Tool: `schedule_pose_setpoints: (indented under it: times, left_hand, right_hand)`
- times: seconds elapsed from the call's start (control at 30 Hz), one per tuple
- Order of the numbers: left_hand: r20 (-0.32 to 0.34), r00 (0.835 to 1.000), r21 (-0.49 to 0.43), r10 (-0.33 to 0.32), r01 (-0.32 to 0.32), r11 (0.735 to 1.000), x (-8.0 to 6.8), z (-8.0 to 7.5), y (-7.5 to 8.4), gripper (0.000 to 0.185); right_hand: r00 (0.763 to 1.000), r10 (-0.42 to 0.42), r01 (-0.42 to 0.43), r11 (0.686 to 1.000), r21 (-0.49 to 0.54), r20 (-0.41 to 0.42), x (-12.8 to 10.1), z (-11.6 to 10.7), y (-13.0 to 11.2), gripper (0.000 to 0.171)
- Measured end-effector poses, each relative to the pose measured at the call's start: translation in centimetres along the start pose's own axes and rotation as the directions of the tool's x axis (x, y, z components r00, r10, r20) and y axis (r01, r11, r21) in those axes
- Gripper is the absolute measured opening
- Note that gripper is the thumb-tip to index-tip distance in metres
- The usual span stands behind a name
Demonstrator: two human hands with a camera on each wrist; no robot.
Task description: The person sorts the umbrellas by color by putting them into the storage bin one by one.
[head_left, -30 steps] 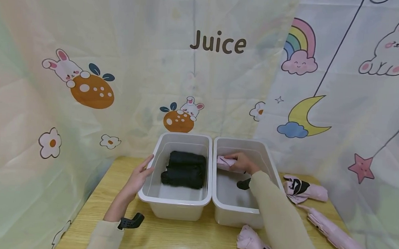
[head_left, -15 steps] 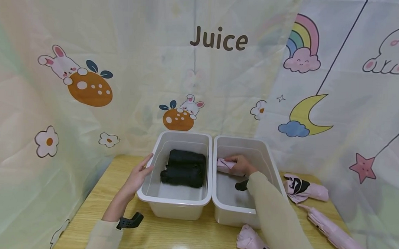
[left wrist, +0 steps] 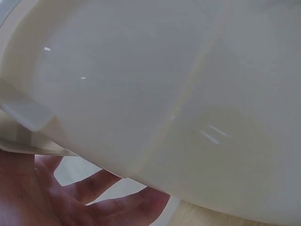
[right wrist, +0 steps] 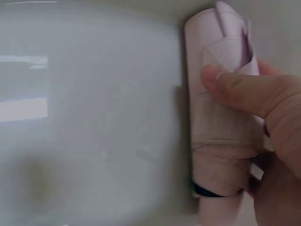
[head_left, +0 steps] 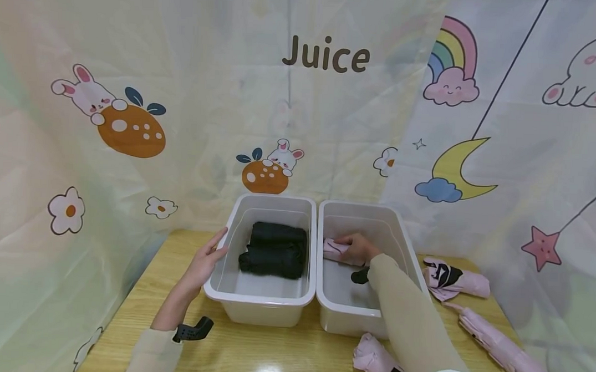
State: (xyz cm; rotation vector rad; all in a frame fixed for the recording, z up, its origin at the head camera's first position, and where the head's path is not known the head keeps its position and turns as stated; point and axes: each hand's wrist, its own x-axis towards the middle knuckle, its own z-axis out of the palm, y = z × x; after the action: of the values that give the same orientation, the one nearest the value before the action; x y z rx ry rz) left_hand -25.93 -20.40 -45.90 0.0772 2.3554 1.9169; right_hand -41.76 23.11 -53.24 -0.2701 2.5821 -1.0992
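Note:
In the head view, my right hand (head_left: 359, 248) is inside the right grey-white bin (head_left: 345, 309). It grips a folded pink umbrella (head_left: 332, 249) lying crosswise on the bin floor near the far end. The right wrist view has my thumb on top of the umbrella's wrapped cloth (right wrist: 218, 117), the other fingers partly hidden behind it. My left hand (head_left: 199, 268) rests against the left side of the left bin (head_left: 258, 299), fingers extended along its outer wall. Two black rolled bundles (head_left: 273, 261) lie side by side in that left bin.
Right of the bins lie two more folded pink umbrellas, one with a black patch (head_left: 456, 280) and a longer one (head_left: 501, 346). Another pink umbrella (head_left: 377, 362) sits in front of the right bin, partly behind my right sleeve. A printed curtain (head_left: 206, 121) hangs behind the wooden table (head_left: 236, 352).
The head view has shifted slightly. My right hand keeps its grip on the pink umbrella at nearly the same spot, and my left hand stays at the left bin.

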Motion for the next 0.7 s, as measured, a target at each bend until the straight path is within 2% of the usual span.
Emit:
schedule_pose_setpoints:
  times: [0.13, 0.2, 0.3, 0.4, 0.47, 0.57, 0.63, 0.7]
  left_hand:
    - [0.012, 1.0, 0.001, 0.006, -0.006, 1.0, -0.1, 0.3, 0.1, 0.057]
    - [0.016, 1.0, 0.002, 0.014, -0.014, 1.0, -0.1, 0.3, 0.1, 0.057]
    - [0.027, 1.0, 0.0, 0.012, -0.012, 1.0, -0.5, 0.6, 0.4, 0.056]
    - [0.03, 1.0, -0.002, 0.001, -0.001, 1.0, -0.8, 0.9, -0.1, 0.057]
    - [0.039, 0.999, 0.003, -0.009, 0.009, 1.0, -1.0, 1.0, -0.3, 0.057]
    - [0.043, 0.999, 0.016, -0.003, 0.002, 1.0, -0.5, 0.7, -0.7, 0.057]
    - [0.036, 0.999, 0.025, 0.002, -0.003, 1.0, -0.4, 0.4, -0.4, 0.057]
    - [0.027, 1.0, 0.028, 0.012, -0.013, 1.0, -0.1, 0.0, -0.1, 0.058]
  right_hand:
    - [0.998, 0.051, -0.05, 0.999, -0.009, 0.035, -1.3, -1.0, -1.0, 0.061]
    - [0.996, 0.069, -0.067, 0.997, -0.045, 0.054, -2.2, -2.0, -2.1, 0.062]
    - [0.994, 0.044, -0.034, 0.995, -0.099, 0.098, -3.8, -3.5, -3.7, 0.057]
    - [0.993, 0.01, 0.01, 0.985, -0.173, 0.115, -5.2, -5.3, -4.6, 0.049]
    - [0.992, 0.0, 0.022, 0.985, -0.172, 0.127, -6.0, -6.6, -5.0, 0.045]
    - [0.995, -0.023, 0.037, 0.988, -0.15, 0.093, -7.2, -8.9, -6.6, 0.044]
    - [0.995, -0.085, 0.09, 0.99, -0.108, 0.048, -8.3, -10.2, -8.3, 0.043]
    - [0.988, -0.149, 0.145, 0.985, -0.098, -0.031, -9.8, -11.4, -10.2, 0.041]
